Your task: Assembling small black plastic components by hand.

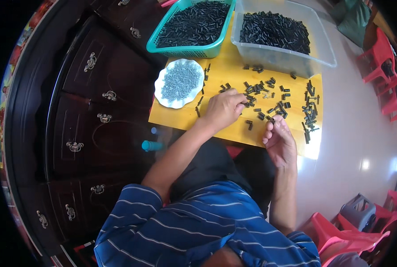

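Observation:
My left hand rests knuckles-up on a small yellow wooden table, its fingertips pinching among loose small black parts scattered over the top. Whether it holds one I cannot tell. My right hand hovers at the table's near edge, palm turned inward, fingers curled around a small black part at the fingertips. A row of longer black pieces lies toward the table's right side. A white scalloped plate of small silvery screws sits to the left of my left hand.
A teal basket and a clear plastic tub, both full of black parts, stand at the table's far side. A dark wooden cabinet with metal handles is on the left. Red plastic chairs and stools stand on the right.

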